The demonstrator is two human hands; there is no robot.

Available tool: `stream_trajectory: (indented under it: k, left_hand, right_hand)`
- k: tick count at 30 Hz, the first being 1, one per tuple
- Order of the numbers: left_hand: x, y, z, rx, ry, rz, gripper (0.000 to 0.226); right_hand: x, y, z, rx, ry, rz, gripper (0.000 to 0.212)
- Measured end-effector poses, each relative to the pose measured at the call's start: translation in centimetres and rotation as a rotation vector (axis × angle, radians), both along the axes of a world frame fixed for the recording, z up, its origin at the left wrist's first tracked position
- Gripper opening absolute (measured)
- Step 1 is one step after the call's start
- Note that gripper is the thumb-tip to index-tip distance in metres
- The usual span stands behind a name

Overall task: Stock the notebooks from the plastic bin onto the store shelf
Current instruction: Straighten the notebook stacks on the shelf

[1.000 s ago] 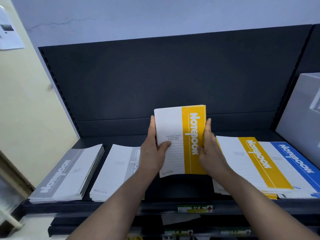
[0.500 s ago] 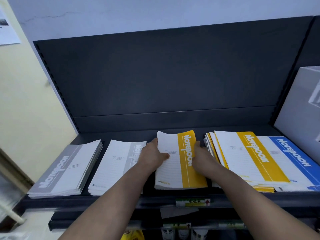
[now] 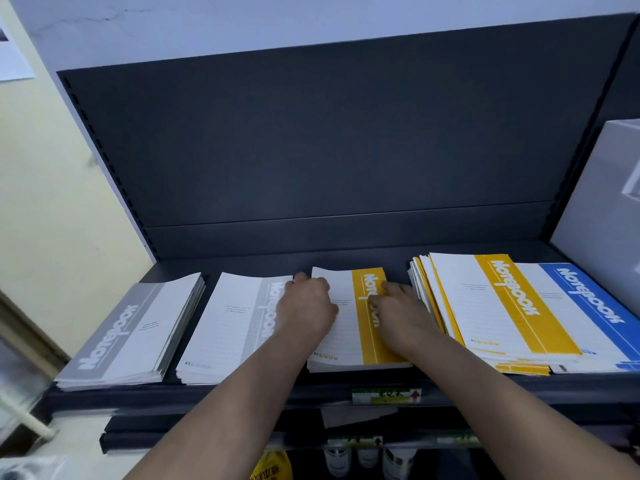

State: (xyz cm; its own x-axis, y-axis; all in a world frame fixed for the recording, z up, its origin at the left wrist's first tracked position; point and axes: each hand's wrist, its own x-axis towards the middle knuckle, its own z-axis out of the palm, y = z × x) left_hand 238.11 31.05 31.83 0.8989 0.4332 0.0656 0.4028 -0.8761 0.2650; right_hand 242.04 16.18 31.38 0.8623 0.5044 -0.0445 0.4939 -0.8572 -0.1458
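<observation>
A small stack of yellow-and-white notebooks (image 3: 346, 336) lies flat on the dark store shelf (image 3: 242, 393), between two other piles. My left hand (image 3: 306, 308) sits at the stack's far left edge, fingers curled over that edge and thumb on the cover. My right hand (image 3: 403, 315) lies on the yellow band with fingers stretched across the cover, pressing down. The plastic bin is not in view.
A grey notebook pile (image 3: 131, 336) and a white-grey pile (image 3: 225, 327) lie to the left. A larger yellow pile (image 3: 502, 306) and a blue pile (image 3: 588, 306) lie to the right. A white box (image 3: 602, 209) stands at the far right. Bottles show on a lower shelf (image 3: 367, 459).
The yellow notebooks went from upright in both hands to flat on the shelf. Both hands have moved further back, with the right hand now lying on the cover.
</observation>
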Motion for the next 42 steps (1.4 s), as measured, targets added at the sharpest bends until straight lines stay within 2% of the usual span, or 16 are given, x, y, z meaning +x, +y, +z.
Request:
stream_trajectory:
  k: [5,8,12,16,18,20,22,26,34,39,42]
  left_hand:
    - [0.4,-0.3,0.9,0.073,-0.017,-0.029,0.039]
    - [1.1,-1.6,2.3,-0.013,-0.101,-0.097,0.042]
    - [2.4,-4.2,3.4,-0.181,-0.102,-0.176,0.037]
    - [3.7,-7.5,3.2,-0.378,-0.025,-0.217,0.023]
    - [4.2,-9.1,2.9,-0.509,0.013,-0.210,0.013]
    - [4.7,-10.0,2.5,-0.585,0.040,-0.193,0.020]
    - [5.3,-10.6,2.3,-0.585,0.052,-0.191,0.016]
    - [5.6,-11.5,2.2,-0.617,0.025,-0.193,0.008]
    - [5.9,-12.4,2.4,-0.708,0.032,-0.137,0.014]
    - [6.3,-12.7,2.4,-0.685,0.023,-0.131,0.018]
    - [6.5,-13.2,3.0,-0.772,0.074,-0.092,0.011]
  right_hand:
    - [0.3,-1.2,0.5,0.068,-0.096,0.110,0.043]
    - [1.1,-4.2,1.3,0.157,-0.209,0.066,0.040]
    - [2.0,-9.6,2.4,0.119,-0.237,-0.109,0.037]
    - [2.3,-13.6,2.5,0.176,-0.183,-0.294,0.034]
    - [2.7,-14.9,2.3,0.152,-0.105,-0.378,0.041]
    - [3.1,-15.9,2.2,0.140,0.018,-0.436,0.053]
    - [3.4,-16.5,2.0,0.156,0.095,-0.460,0.058]
    - [3.4,-16.6,1.8,0.161,0.095,-0.453,0.062]
    - [3.7,-16.8,2.0,0.181,0.141,-0.475,0.063]
    - [3.4,-16.9,1.8,0.199,0.139,-0.493,0.062]
    - [3.3,-17.0,1.6,0.216,0.135,-0.514,0.060]
